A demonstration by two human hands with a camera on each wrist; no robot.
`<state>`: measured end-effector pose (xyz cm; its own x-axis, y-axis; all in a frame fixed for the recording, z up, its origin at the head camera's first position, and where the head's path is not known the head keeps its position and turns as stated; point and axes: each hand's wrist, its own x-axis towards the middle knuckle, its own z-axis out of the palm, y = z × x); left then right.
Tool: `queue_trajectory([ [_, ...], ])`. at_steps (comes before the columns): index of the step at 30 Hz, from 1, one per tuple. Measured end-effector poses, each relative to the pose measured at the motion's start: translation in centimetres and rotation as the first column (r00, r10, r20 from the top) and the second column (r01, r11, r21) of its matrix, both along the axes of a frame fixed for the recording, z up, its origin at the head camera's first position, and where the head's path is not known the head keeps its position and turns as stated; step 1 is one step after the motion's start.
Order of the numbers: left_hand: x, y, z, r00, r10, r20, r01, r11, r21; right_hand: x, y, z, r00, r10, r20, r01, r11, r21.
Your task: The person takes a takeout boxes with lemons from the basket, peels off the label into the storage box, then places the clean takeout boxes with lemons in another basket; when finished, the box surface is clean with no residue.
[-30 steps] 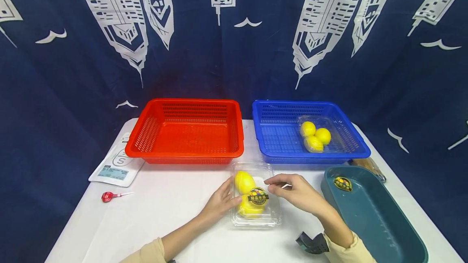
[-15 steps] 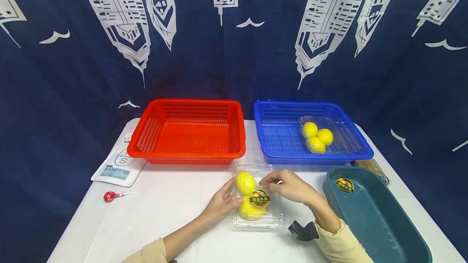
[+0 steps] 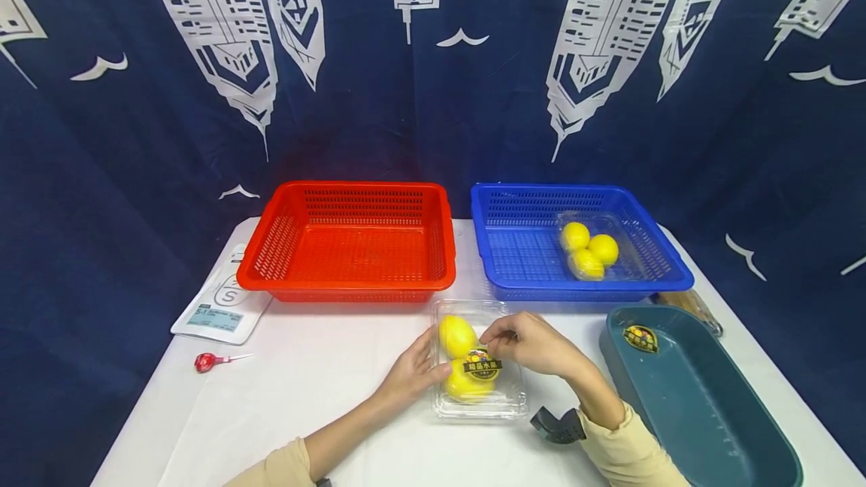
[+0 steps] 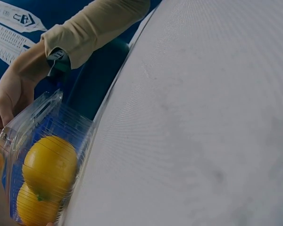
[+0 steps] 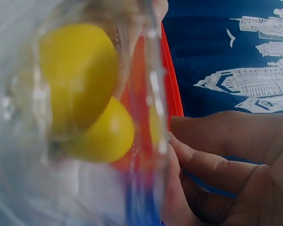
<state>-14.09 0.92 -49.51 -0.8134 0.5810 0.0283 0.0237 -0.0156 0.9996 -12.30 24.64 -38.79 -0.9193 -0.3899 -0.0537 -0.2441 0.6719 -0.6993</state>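
A clear plastic clamshell box [image 3: 509, 395] holds yellow lemons [image 3: 457, 335] at the front middle of the table. On its lid is a round black-and-gold fruit sticker [image 3: 482, 367]. My left hand [image 3: 408, 373] grips the box's left side, thumb over the lid and fingers along the wall. My right hand [image 3: 531, 343] is over the lid, its bent fingertips right at the sticker's upper edge. In the right wrist view, the right thumb and forefinger [image 5: 212, 162] lie close together against the lid. Two lemons [image 4: 49, 165] show through the wall in the left wrist view.
Behind stand a red basket [image 3: 365, 295] and a blue basket [image 3: 528, 293] with another lemon box [image 3: 587, 252]. A teal tray [image 3: 717, 397] with a sticker [image 3: 640, 338] is on the right. A white pouch [image 3: 216, 314] and a red lollipop [image 3: 205, 361] lie left.
My right hand has moved left from the box's right side to the sticker's upper edge. The left hand keeps its hold and the box stays in place.
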Motion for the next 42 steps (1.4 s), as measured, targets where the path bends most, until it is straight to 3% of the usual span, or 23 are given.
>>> queue_trajectory([
  [25,-0.18,0.15,0.07,1.0,-0.007,-0.002,0.007,1.0,-0.003,0.24,-0.59,-0.02,0.994,-0.027,-0.109,0.034,0.998,0.062],
  [42,-0.17,0.0,-0.03,1.0,-0.011,0.0,0.011,1.0,-0.003,-0.01,-0.3,-0.48,0.998,-0.046,-0.048,0.046,0.999,-0.003],
])
